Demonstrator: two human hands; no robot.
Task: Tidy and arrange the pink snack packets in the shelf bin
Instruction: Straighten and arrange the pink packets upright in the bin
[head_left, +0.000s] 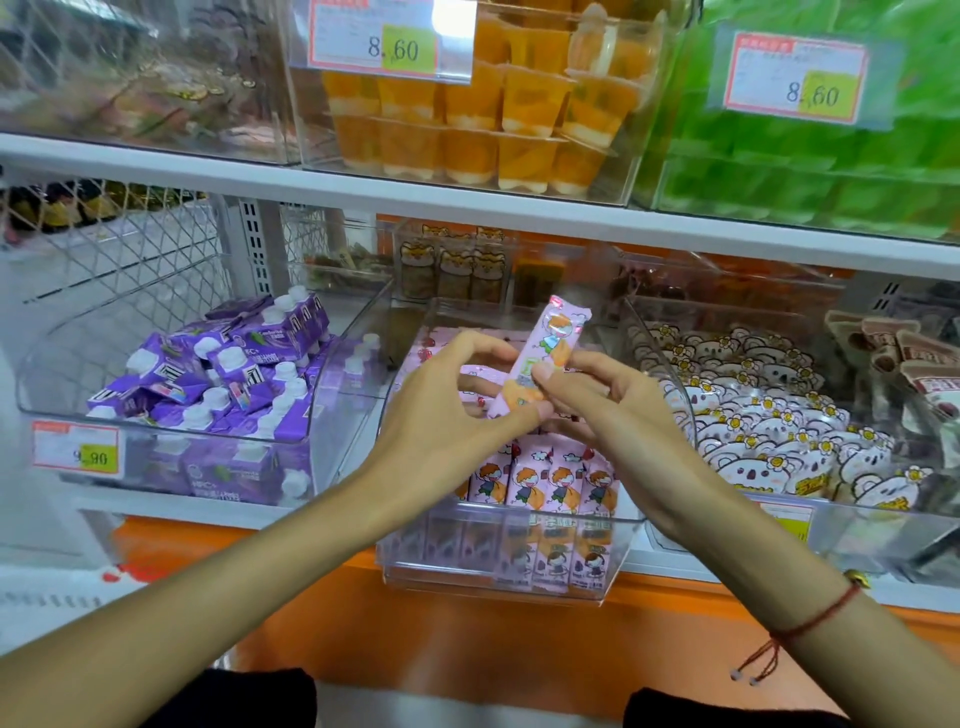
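Note:
A clear shelf bin (498, 577) in the middle of the lower shelf holds several pink snack packets (550, 478) standing upright in a row at its front. More pink packets lie behind them, partly hidden by my hands. One long pink packet (550, 343) with a cartoon child on it is held up, tilted, above the bin. My right hand (597, 400) pinches its lower half with thumb and fingers. My left hand (447, 410) has curled fingers at the packet's lower end, touching it from the left.
A bin of purple drink cartons (228, 374) stands to the left, and one of koala-print packets (779, 431) to the right. Orange jelly cups (467, 114) and green cups (831, 145) fill bins on the shelf above. Price tags hang on the bin fronts.

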